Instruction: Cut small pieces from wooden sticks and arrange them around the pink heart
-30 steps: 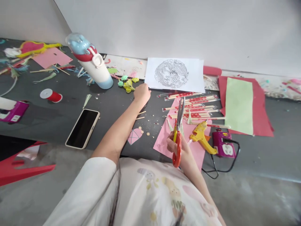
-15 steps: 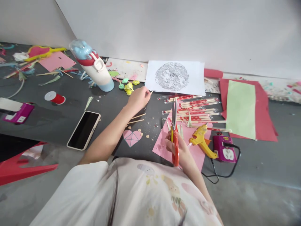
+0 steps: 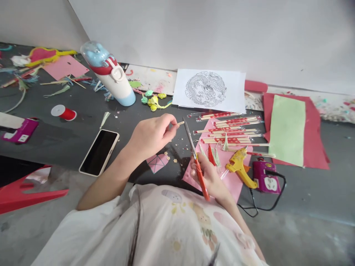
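Observation:
My left hand [image 3: 154,135] pinches a short wooden stick [image 3: 181,123] whose pale end sticks out to the right. In my right hand [image 3: 208,171] are scissors [image 3: 198,173] with orange handles, their blades pointing up and touching or very near the stick's tip. A pink paper heart [image 3: 156,164] with drawn lines lies partly covered below my left wrist, beside small flower-shaped bits [image 3: 175,160]. Right of the scissors, several wrapped chopsticks [image 3: 235,131] and tassels [image 3: 211,155] rest on a pink sheet [image 3: 191,175].
A yellow glue gun [image 3: 239,166] lies beside a purple power socket [image 3: 267,177] with a black cord. A bottle [image 3: 113,77], a phone [image 3: 100,151] and red thread [image 3: 64,112] are left. A dragon drawing [image 3: 206,88] lies behind; green paper [image 3: 288,129] is right.
My left hand has come down and nearer to me with the stick, beside the scissors. The scissors have tilted left, blades now towards the stick.

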Tool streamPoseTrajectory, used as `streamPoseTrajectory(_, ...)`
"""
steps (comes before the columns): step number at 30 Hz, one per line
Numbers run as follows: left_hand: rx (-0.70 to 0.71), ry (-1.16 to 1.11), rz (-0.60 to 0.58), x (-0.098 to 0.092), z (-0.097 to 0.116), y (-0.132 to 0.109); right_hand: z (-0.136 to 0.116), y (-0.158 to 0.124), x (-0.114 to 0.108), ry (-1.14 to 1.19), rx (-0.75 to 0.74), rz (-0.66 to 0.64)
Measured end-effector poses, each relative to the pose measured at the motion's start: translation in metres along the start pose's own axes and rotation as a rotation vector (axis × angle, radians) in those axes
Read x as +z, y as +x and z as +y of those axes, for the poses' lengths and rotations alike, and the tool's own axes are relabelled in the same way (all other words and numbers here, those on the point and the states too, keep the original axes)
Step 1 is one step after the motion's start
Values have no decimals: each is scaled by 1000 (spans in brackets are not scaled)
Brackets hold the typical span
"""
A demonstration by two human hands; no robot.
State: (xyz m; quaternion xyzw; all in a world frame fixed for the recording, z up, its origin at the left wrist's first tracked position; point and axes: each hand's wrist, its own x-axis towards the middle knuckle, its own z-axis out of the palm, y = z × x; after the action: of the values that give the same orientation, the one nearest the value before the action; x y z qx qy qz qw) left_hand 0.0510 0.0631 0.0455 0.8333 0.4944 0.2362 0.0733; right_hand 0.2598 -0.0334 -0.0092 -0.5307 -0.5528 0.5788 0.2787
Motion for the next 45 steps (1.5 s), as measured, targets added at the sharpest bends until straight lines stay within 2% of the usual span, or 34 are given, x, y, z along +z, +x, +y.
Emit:
streamPoseTrajectory(5,-47,-34,-34,4,0,-5,-4,1,0,-131,-5,67)
streamPoseTrajectory(13,-40,-63,-45,7,3,-12,-8,-1,5,-151,-22,55)
streamPoseTrajectory(21,-13,-69,-32,3,7,-29,-8,-13,13,-100,-20,28)
streamPoseTrajectory(28,-137,-97,-71,-6,15,-47,0,-24,24,-110,-57,-5)
streamPoseTrajectory(35,-146,-123,-94,-15,22,-67,4,-37,35,-84,-38,-50)
streamPoseTrajectory(45,-173,-125,-87,-23,19,-89,5,-43,49,-59,-50,-79)
